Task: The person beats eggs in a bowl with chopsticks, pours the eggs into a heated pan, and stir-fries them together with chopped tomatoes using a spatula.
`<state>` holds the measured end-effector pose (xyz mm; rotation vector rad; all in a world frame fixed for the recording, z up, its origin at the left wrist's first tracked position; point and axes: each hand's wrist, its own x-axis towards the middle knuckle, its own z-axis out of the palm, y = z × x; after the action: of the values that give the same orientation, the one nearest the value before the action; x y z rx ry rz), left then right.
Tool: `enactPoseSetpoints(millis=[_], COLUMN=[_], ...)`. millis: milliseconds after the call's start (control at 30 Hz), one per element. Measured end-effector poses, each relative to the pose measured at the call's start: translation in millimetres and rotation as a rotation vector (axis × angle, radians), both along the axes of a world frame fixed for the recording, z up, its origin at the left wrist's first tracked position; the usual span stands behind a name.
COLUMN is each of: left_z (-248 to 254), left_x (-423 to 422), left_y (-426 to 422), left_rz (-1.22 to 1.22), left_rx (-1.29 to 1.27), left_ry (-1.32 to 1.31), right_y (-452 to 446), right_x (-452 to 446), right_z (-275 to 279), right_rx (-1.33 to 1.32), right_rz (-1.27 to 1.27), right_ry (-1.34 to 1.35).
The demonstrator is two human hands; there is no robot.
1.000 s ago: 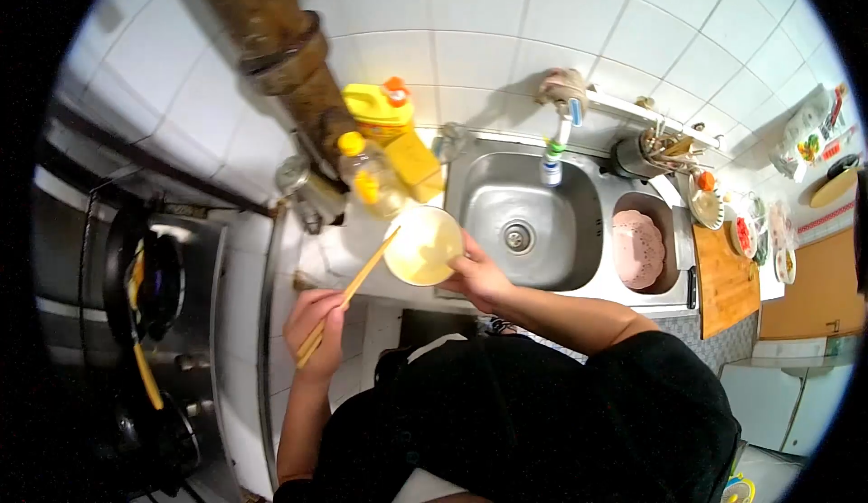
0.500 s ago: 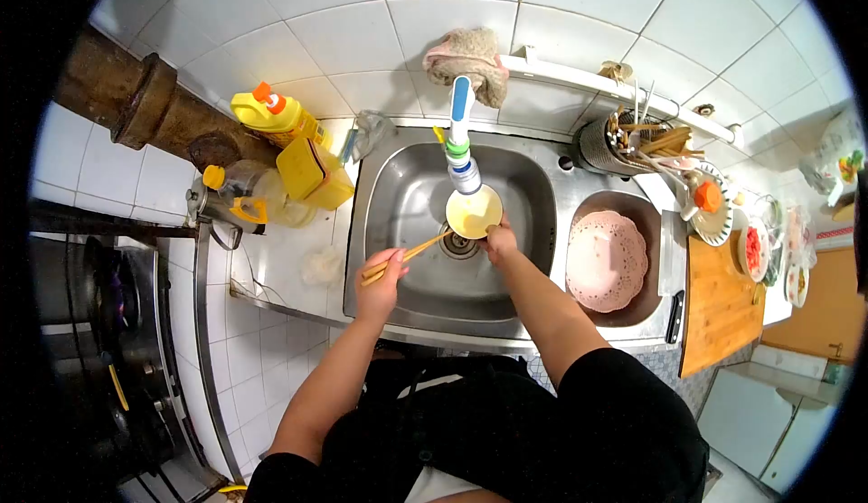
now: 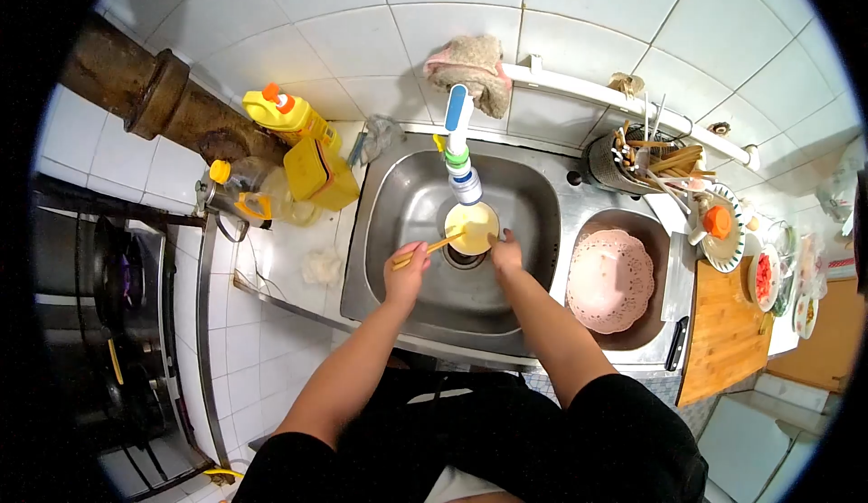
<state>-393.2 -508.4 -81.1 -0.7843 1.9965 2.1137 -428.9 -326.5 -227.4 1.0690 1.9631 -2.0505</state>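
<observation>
Under the faucet (image 3: 463, 173), inside the steel sink (image 3: 389, 295), is a pale yellow bowl (image 3: 475, 223). My right hand (image 3: 506, 253) grips the bowl's right side. My left hand (image 3: 408, 271) is closed round wooden chopsticks (image 3: 434, 246), and their tips reach into the bowl. The drain (image 3: 465, 260) shows partly below the bowl. Whether water is running cannot be made out.
A pink basket (image 3: 610, 281) sits in the small basin; a knife (image 3: 676, 343) and cutting board (image 3: 723, 331) are right of it. Yellow containers (image 3: 321, 175) and an oil bottle (image 3: 276, 191) stand left. The stove (image 3: 127, 322) is far left.
The view has swung toward the sink. The bowl and both my hands have moved from above the left counter into the sink under the faucet, and the chopstick tips are now inside the bowl.
</observation>
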Motion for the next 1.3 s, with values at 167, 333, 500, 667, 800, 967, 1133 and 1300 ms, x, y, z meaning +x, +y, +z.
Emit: enactPoseSetpoints(millis=[167, 333, 500, 667, 800, 967, 1133, 1300], left_z=[-8.0, 0.1, -1.6, 1.1, 6.4, 20.1, 35.0, 45.5], left_x=[-4.9, -10.0, -17.2, -24.5, -31.0, -38.7, -35.8, -34.0], left_y=[7.0, 6.5, 4.3, 3.0, 14.1, 35.9, 47.8, 49.9], left_rz=[0.031, 0.097, 0.205, 0.185, 0.136, 0.014, -0.049, -0.112], left_rx=[0.03, 0.126, 0.278, 0.292, 0.281, 0.245, 0.122, 0.03], left_ry=[0.037, 0.054, 0.058, 0.06, 0.09, 0.154, 0.219, 0.274], right_y=[17.4, -15.5, -13.2, 10.3, 16.7, 16.3, 18.7, 20.6], right_x=[-16.7, -68.3, -84.3, -92.6, -96.1, -94.5, -91.7, -94.4], right_z=[238.8, 345.1, 337.9, 333.7, 330.6, 328.1, 333.3, 327.5], right_rx=[0.624, 1.096, 1.146, 1.026, 0.969, 0.879, 0.914, 0.927], right_rz=[0.119, 0.248, 0.355, 0.5, 0.564, 0.556, 0.551, 0.537], right_ry=[0.944, 1.242, 1.301, 1.397, 1.397, 1.389, 1.4, 1.42])
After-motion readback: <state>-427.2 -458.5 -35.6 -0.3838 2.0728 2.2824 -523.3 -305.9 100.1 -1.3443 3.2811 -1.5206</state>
